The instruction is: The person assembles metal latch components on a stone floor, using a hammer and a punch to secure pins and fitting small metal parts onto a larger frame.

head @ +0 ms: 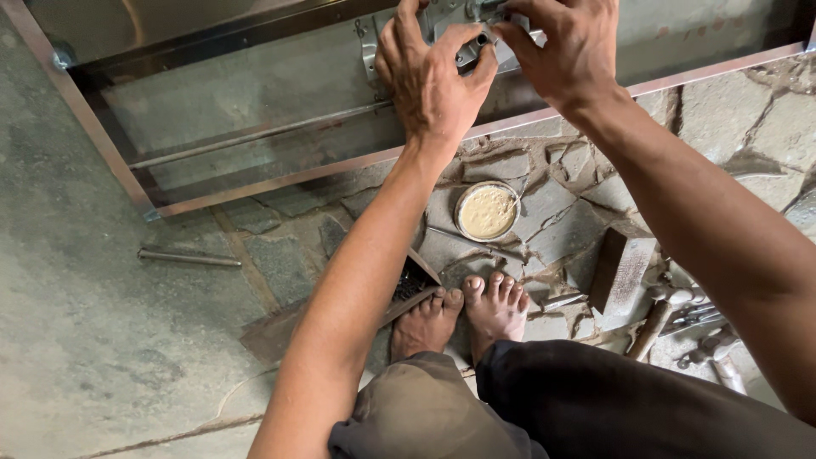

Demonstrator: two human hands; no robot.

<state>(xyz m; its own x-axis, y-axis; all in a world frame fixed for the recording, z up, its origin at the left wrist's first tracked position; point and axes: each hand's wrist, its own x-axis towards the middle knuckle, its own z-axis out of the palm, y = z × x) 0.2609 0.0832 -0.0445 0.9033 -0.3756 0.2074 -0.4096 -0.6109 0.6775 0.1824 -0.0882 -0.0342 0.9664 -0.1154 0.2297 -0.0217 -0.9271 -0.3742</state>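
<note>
**Both hands at a metal fitting on a glazed frame**

While the person squats barefoot on a cracked stone floor (pixel 578 212), the head view shows both hands raised to the far edge of a glazed metal frame (pixel 255 183) lying flat on the ground. The left hand (pixel 429 81) curls over a small silver metal fitting (pixel 476 47) mounted on the frame's inner rail, thumb and forefinger pressed together on a short projecting part of it. The right hand (pixel 565 47) meets it from the other side, fingertips pinching the same fitting at its top; what lies under those fingers is hidden. The fitting sits at the upper middle of the view, on the frame, between the two hands.

Nearer the body, a round tin of pale yellowish paste (pixel 487 211) stands on the stones just beyond the bare feet (pixel 463 310). A dark brush-like tool (pixel 414 282) lies touching the left foot. To the right rest a wooden block (pixel 622 274) and a cluster of hand tools (pixel 693 327), too jumbled to tell apart. A loose metal rod (pixel 189 257) lies well apart on the left, on the smoother concrete.
</note>
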